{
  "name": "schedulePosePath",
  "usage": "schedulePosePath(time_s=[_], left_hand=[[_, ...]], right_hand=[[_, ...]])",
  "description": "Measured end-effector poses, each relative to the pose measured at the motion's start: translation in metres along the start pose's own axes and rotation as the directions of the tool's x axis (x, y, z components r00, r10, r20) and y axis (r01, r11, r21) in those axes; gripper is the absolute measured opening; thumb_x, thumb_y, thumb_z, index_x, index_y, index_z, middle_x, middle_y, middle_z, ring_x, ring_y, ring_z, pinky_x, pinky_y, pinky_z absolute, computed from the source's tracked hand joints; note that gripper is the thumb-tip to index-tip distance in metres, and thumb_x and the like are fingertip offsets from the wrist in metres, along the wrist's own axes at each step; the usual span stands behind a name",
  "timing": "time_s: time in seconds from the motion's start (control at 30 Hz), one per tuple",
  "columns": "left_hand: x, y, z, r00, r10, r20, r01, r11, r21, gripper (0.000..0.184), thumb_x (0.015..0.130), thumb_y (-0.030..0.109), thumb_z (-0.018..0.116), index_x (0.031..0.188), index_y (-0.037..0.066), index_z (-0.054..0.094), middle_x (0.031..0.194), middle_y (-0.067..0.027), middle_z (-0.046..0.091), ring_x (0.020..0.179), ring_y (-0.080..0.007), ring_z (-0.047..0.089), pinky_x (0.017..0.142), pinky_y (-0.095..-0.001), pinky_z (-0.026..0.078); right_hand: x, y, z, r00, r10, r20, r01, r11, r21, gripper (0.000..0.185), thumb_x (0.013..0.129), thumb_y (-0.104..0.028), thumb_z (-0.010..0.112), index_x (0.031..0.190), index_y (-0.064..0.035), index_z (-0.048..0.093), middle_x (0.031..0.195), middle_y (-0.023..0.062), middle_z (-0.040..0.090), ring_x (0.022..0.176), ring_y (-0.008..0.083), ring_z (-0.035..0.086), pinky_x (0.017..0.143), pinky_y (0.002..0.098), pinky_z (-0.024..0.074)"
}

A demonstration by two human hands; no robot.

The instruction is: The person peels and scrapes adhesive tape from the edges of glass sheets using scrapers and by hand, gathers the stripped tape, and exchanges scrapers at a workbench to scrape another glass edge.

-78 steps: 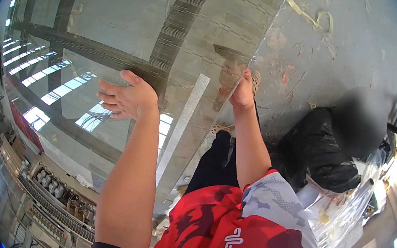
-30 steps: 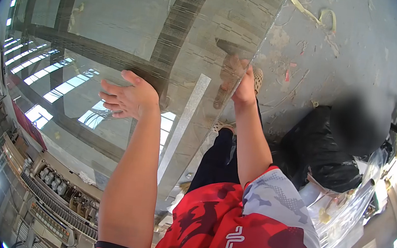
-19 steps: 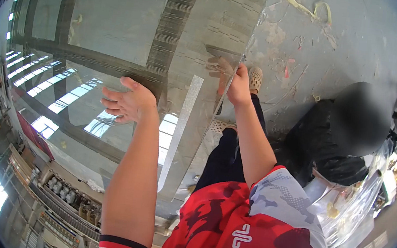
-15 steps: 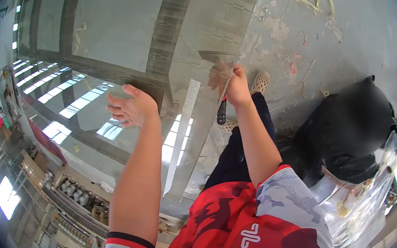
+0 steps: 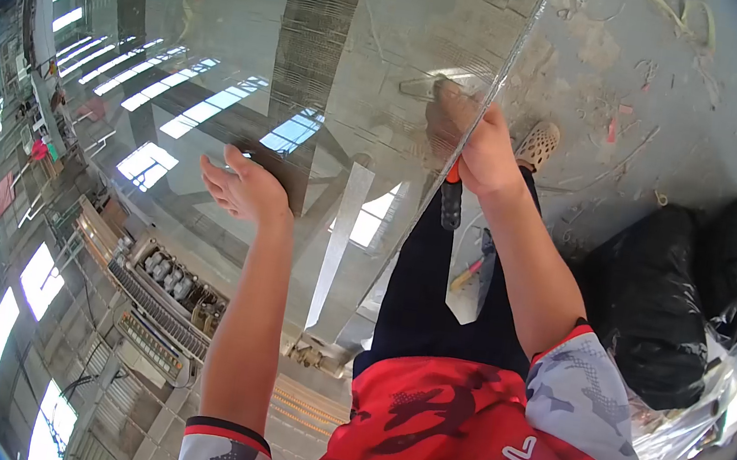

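A large transparent glass pane (image 5: 430, 26) with dark reflections stands in front of me, its edge running down the right side. My left hand (image 5: 249, 188) is open over the pane, fingers apart; whether the palm presses on it I cannot tell. Fingers of my right hand (image 5: 491, 153) are closed at the pane's edge, around a tool with a black and orange handle (image 5: 452, 202). The tool's working end is hard to make out behind the hand and its reflection. A pale narrow strip (image 5: 341, 245) shows on the pane between my hands.
Black plastic bags (image 5: 654, 302) sit on the floor to my right, beside clear plastic sheeting (image 5: 693, 435). Scraps and yellowish strapping (image 5: 680, 15) litter the grey floor (image 5: 587, 100). Machinery with a row of rounded metal parts (image 5: 170, 275) stands on the left.
My view has turned, so the pane's edge now slants and more floor shows at right. My right hand still grips the tool at the edge; my left hand stays open over the pane.
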State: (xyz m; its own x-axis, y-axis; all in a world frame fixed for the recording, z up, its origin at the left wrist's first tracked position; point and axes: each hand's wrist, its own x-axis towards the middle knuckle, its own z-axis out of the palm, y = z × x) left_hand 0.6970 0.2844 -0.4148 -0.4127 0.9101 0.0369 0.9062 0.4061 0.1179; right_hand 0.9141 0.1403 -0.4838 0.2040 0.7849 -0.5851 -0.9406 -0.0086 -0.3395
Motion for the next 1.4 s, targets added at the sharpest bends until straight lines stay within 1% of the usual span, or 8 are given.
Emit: schedulePosePath(time_s=[0.07,0.27,0.4,0.47,0.63,0.73,1.27,1.4], left_hand=[[-0.001,0.002,-0.001,1.000,-0.006,0.001,0.006,1.000,0.005,0.073,0.098,0.060,0.035,0.156,0.014,0.029,0.161,-0.0121,0.026,0.145,-0.0366,0.029,0.115,-0.0543,0.025],[0.000,0.003,-0.001,1.000,-0.014,0.017,0.014,1.000,-0.013,0.074,0.098,0.059,0.035,0.156,0.014,0.028,0.162,-0.0124,0.025,0.146,-0.0369,0.027,0.116,-0.0552,0.024],[-0.001,0.002,-0.003,1.000,-0.005,0.027,0.005,1.000,0.013,0.074,0.098,0.059,0.036,0.157,0.014,0.026,0.162,-0.0125,0.023,0.146,-0.0376,0.026,0.116,-0.0559,0.023],[0.000,0.007,-0.001,0.999,-0.027,0.022,0.027,1.000,-0.001,0.074,0.098,0.058,0.037,0.157,0.015,0.026,0.162,-0.0123,0.023,0.146,-0.0377,0.027,0.116,-0.0559,0.023],[0.003,-0.004,0.002,1.000,0.012,0.007,-0.012,1.000,0.014,0.072,0.099,0.057,0.037,0.156,0.015,0.026,0.162,-0.0121,0.024,0.144,-0.0376,0.029,0.115,-0.0556,0.024],[0.001,0.001,0.001,1.000,0.003,0.005,-0.003,1.000,0.021,0.072,0.099,0.057,0.036,0.156,0.015,0.027,0.162,-0.0119,0.024,0.144,-0.0373,0.029,0.115,-0.0555,0.024],[-0.001,0.003,-0.001,1.000,-0.006,0.008,0.006,0.999,0.033,0.073,0.099,0.058,0.035,0.157,0.014,0.026,0.162,-0.0118,0.024,0.144,-0.0361,0.029,0.116,-0.0535,0.024],[0.000,0.005,-0.001,1.000,-0.004,0.020,0.003,1.000,0.019,0.073,0.099,0.058,0.035,0.157,0.014,0.025,0.162,-0.0133,0.024,0.146,-0.0365,0.026,0.116,-0.0540,0.023]], right_hand=[[0.009,-0.001,0.000,0.992,-0.065,0.112,0.062,0.998,0.028,0.027,0.103,-0.026,0.059,0.081,-0.0101,0.060,0.063,-0.0065,0.049,0.051,0.0040,0.040,0.045,0.0242,0.0299],[0.000,0.004,0.007,0.998,-0.063,-0.016,0.063,0.996,0.056,0.029,0.103,-0.025,0.058,0.079,-0.0098,0.060,0.060,-0.0069,0.045,0.048,0.0045,0.036,0.044,0.0252,0.0269],[0.008,0.000,0.002,0.997,0.038,0.067,-0.046,0.992,0.120,0.032,0.103,-0.026,0.058,0.075,-0.0110,0.057,0.059,-0.0076,0.043,0.048,0.0048,0.036,0.045,0.0248,0.0273],[0.000,0.007,0.007,0.993,-0.091,-0.079,0.096,0.994,0.051,0.037,0.104,-0.026,0.057,0.070,-0.0121,0.053,0.058,-0.0078,0.040,0.047,0.0048,0.033,0.044,0.0253,0.0253],[0.016,0.000,0.003,0.995,-0.032,0.091,0.031,0.999,0.014,0.036,0.105,-0.025,0.056,0.071,-0.0125,0.051,0.058,-0.0079,0.038,0.048,0.0045,0.032,0.043,0.0255,0.0232],[0.008,0.003,0.007,0.999,-0.048,-0.008,0.049,0.997,0.054,0.039,0.105,-0.025,0.056,0.069,-0.0131,0.049,0.058,-0.0082,0.037,0.047,0.0039,0.031,0.043,0.0249,0.0219],[0.001,0.008,0.004,0.997,-0.031,0.065,0.028,0.998,0.056,0.028,0.104,-0.022,0.057,0.078,-0.0108,0.053,0.061,-0.0071,0.042,0.049,0.0048,0.035,0.045,0.0244,0.0256],[-0.038,-0.007,-0.014,0.813,-0.101,-0.573,-0.070,0.961,-0.268,0.030,0.102,-0.035,0.058,0.086,-0.0100,0.057,0.071,-0.0006,0.054,0.056,0.0084,0.049,0.050,0.0248,0.0389]])
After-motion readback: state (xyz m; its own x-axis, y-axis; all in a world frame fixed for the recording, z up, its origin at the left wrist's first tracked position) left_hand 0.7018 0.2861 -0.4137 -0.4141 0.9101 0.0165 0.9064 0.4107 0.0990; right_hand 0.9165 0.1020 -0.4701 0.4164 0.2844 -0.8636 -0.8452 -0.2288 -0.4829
